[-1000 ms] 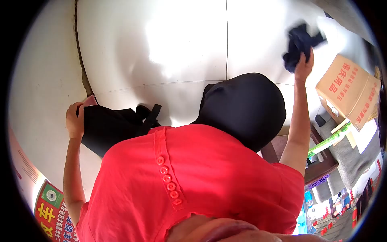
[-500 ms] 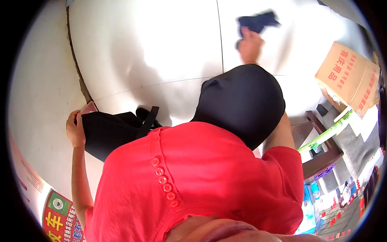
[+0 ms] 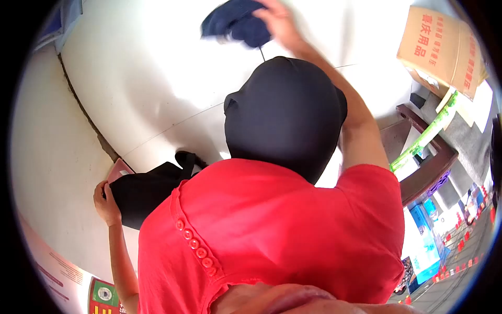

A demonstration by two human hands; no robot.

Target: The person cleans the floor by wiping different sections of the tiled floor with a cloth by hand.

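"Signs first: what can be read at the far left?"

"Pale sign (image 3: 60,275) at the bottom has print too small to read. Just right of it, a red-and-green poster (image 3: 104,294) shows only the cut tops of yellow characters."

"And the edges there?"

"A dark gap (image 3: 83,107) runs slantwise down to a pink corner (image 3: 120,168) beside the left hand (image 3: 107,204). That hand is open, fingers loosely bent over the edge of a black trouser leg (image 3: 138,194)."

"Further right?"

"The dark cloth (image 3: 236,25) is at the top, over pale floor (image 3: 151,57) with open room to its left. The right hand (image 3: 280,26) is closed on the cloth's right end, beyond the black knee (image 3: 287,112). I can't tell how tightly."

"Any more writing?"

"Yes, the cardboard box (image 3: 439,49) at upper right reads 喜庆用品 in red. Floor lies between it and the right forearm, while a wooden frame (image 3: 429,175) stands lower down, near the red sleeve (image 3: 374,188)."
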